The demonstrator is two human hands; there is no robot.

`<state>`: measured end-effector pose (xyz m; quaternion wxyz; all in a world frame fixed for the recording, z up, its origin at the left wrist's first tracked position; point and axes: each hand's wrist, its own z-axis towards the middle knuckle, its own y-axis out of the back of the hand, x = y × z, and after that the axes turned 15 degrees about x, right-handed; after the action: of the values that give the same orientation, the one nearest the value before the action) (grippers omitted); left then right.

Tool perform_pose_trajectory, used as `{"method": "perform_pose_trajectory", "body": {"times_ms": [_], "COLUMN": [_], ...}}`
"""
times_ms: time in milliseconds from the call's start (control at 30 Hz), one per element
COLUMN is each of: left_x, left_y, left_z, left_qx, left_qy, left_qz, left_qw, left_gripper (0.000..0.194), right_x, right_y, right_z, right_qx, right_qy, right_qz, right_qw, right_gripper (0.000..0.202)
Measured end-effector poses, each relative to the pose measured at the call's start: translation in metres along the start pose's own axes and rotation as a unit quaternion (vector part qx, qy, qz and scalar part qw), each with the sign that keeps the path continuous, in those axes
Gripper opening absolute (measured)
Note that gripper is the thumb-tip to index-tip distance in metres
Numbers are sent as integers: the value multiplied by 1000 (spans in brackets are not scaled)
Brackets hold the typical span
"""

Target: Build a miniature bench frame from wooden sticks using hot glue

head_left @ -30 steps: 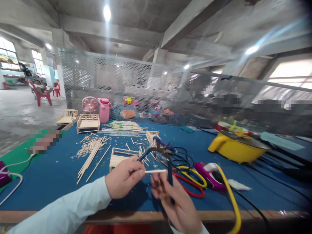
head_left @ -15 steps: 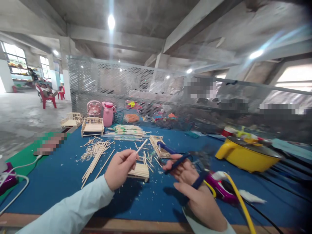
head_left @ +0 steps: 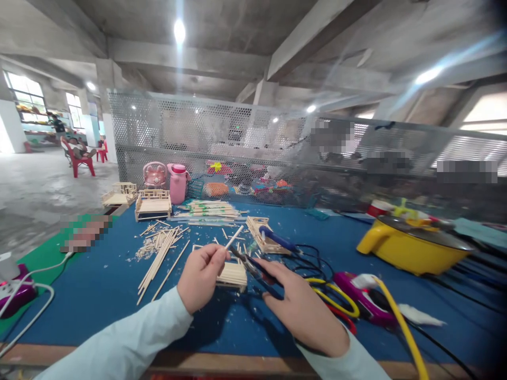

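Observation:
My left hand [head_left: 202, 275] pinches a thin wooden stick [head_left: 234, 237] that points up and to the right. In my right hand [head_left: 295, 301] is a pair of pliers [head_left: 250, 265] with dark handles; the jaws lie close to the stick, and whether they touch it I cannot tell. Partly hidden below the hands stands a small stick-built model [head_left: 232, 275] with a slatted top. Behind it, another stick model [head_left: 253, 232] lies beside a blue-handled corded tool [head_left: 277, 240].
Loose sticks [head_left: 160, 261] and scraps lie to the left, with bundled sticks [head_left: 214, 208] farther back. Finished-looking models [head_left: 153, 203] stand by a pink bottle [head_left: 178, 184]. At the right are a yellow pot [head_left: 415, 250], a purple power strip [head_left: 364, 303] and cables. A mesh screen [head_left: 198, 137] borders the table.
My right hand has turned over and moved left, bringing the pliers' jaws close to the stick. My left hand keeps its pinch on the stick, almost unmoved.

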<state>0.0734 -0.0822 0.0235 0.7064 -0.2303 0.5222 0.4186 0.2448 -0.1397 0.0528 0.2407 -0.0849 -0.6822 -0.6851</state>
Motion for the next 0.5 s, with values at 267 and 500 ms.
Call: {"method": "perform_pose_trajectory", "body": {"times_ms": [267, 500], "left_x": [-1, -6], "left_y": [-2, -6], "left_z": [0, -3], "left_qx": [33, 89], "left_qy": [11, -8], "left_qz": [55, 14], "left_qw": [998, 996], "left_gripper": [31, 25], "right_x": [-4, -12], "right_y": [-4, -9], "right_z": [3, 3], "right_qx": [-4, -22], "right_qy": [11, 13], "right_qz": [-14, -41], "right_qw": [1000, 999], "right_gripper": [56, 56]}}
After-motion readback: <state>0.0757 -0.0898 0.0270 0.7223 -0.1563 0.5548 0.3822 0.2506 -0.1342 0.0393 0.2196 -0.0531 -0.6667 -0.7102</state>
